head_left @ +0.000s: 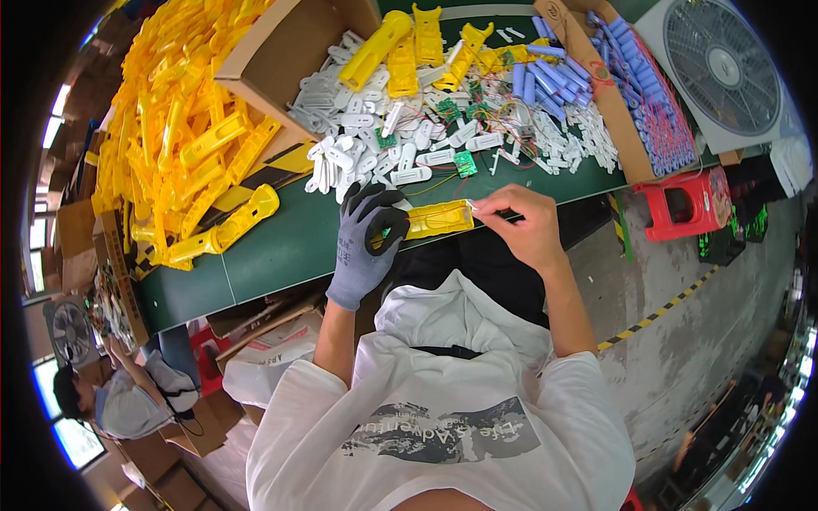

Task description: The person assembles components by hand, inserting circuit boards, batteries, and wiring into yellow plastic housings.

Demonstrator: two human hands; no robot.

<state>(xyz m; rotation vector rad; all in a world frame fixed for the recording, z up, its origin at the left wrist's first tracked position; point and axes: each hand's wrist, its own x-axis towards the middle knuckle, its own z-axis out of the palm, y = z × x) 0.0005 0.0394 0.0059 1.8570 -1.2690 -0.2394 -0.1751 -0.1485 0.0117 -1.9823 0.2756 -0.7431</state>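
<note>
While gloved left hand (365, 243) grips it, yellow casing (436, 220) meets right hand (521, 223).

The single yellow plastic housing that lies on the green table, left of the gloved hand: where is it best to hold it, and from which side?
Probably grip the yellow housing around its narrow middle, coming from above. It lies flat on the green table, its long sides free, and the wider head end points toward the gloved left hand.

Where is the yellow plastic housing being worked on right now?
In the head view, the yellow housing sits centre frame over the green table's near edge, between the gloved left hand and bare right hand.
</note>
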